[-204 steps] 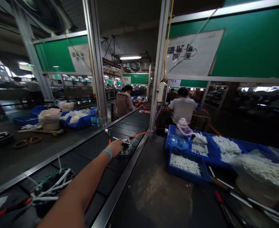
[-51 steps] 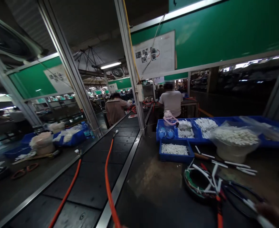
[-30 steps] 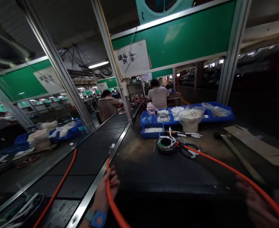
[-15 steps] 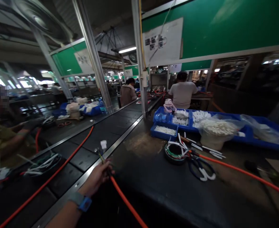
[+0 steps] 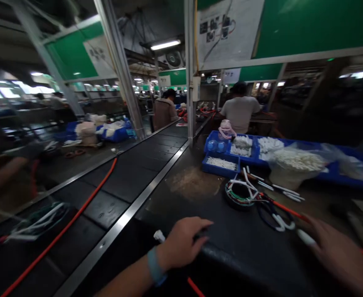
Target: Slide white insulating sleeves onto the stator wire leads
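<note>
My left hand (image 5: pixel 186 242) is above the front edge of the bench, thumb and fingers apart, with nothing visible between them. Behind its wrist, a white connector (image 5: pixel 159 236) sticks out; a piece of orange cable (image 5: pixel 195 287) shows below the hand. At the right, my right hand (image 5: pixel 338 251) is blurred and lies over another orange cable (image 5: pixel 288 209); whether it grips that cable is unclear. A white piece (image 5: pixel 305 237) shows at its fingertips. The cable leads to a black ring-shaped coil (image 5: pixel 240 202) with coloured wires and white tubes. Dark blue loops (image 5: pixel 269 220) lie beside it.
Blue trays (image 5: pixel 220 166) of white parts and a plastic bag of white sticks (image 5: pixel 295 163) stand along the back. A conveyor (image 5: pixel 122 181) runs on the left, bearing an orange cable and another coil (image 5: pixel 42 222). A metal post (image 5: pixel 190 107) rises beside it. Another person's arm (image 5: pixel 5 175) is far left.
My left hand has let go of the cable with the white connector and moved right. My right hand has come into view over the other orange cable. The head view has shifted slightly.
</note>
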The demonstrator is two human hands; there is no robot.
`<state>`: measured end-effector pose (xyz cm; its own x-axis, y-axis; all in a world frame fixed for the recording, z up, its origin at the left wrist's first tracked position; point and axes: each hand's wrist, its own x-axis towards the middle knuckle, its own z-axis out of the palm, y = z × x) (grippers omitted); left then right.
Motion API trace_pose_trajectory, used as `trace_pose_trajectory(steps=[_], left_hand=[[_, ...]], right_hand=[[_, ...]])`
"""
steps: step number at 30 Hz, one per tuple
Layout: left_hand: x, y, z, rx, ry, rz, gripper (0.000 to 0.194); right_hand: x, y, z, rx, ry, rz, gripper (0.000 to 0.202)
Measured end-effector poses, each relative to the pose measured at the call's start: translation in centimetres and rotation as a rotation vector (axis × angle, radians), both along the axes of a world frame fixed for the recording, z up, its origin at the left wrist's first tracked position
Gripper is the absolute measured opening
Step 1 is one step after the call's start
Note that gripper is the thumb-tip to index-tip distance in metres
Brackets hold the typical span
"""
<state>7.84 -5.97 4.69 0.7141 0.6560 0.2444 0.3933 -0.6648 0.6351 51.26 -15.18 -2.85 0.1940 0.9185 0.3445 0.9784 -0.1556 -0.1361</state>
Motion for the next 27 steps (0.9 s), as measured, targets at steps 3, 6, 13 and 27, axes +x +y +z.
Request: trace_pose_trajectory(steps=[3, 6, 13, 27], left_hand=[[6.4, 3.1, 0.5, 0.175, 0.097, -0.261, 0.047], [12.9, 6.0, 0.0, 0.349, 0.218, -0.273, 0.060], [15.5, 8.9, -0.9, 0.322, 0.302, -0.161, 0.049], [6.5, 6.6, -2.5, 0.323, 0.427, -0.047, 0.051]], right_hand=[[-3.8, 1.3, 1.0, -0.106, -0.040, -0.161, 0.060], [-6.5, 4.0, 1.9, -0.177, 0.010, -0.223, 0.057], [-10.4, 6.0, 3.9, -0.213, 0.118, -0.162, 0.038], [-18.9, 7.0, 5.9, -0.275, 0.074, 0.237, 0.034]])
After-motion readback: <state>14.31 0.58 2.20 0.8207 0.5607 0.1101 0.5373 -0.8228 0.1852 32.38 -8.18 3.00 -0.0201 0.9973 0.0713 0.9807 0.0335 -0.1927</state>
